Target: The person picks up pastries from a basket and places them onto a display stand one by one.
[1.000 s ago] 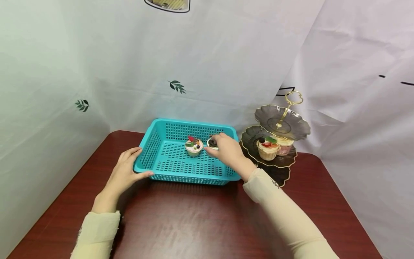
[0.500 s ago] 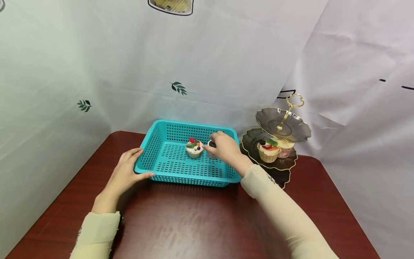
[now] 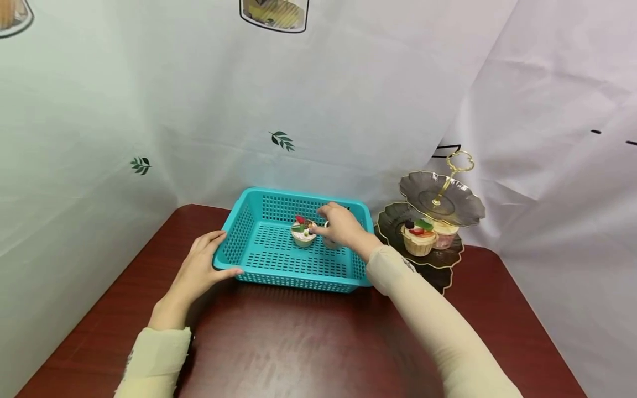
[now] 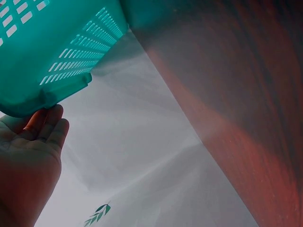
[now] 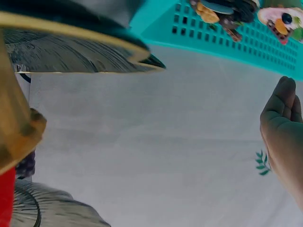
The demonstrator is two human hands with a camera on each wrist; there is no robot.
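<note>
In the head view a turquoise basket (image 3: 293, 278) stands on the table. My left hand (image 3: 196, 271) holds its near left corner, with the thumb along the front side and the fingers at the left rim. Over the basket's right half hangs my right hand (image 3: 343, 226), thumb and fingers spread. Just below it is a cupcake (image 3: 332, 243) with dark topping, partly hidden. The right wrist view has that cupcake (image 5: 227, 12) apart from the visible fingers (image 5: 282, 94). To its left in the head view sits a fruit-topped cupcake (image 3: 303, 240).
A tiered stand (image 3: 440, 202) with dark scalloped plates and a gold handle is right of the basket. Its middle plate bears a strawberry-topped cupcake (image 3: 419, 243) and a pink one (image 3: 444, 235). White cloth (image 3: 348, 110) hangs behind the dark red table (image 3: 278, 342).
The head view has shifted a little. My right hand has moved slightly left relative to the basket, while the dark-topped cupcake stays in it. My left hand keeps its place on the basket.
</note>
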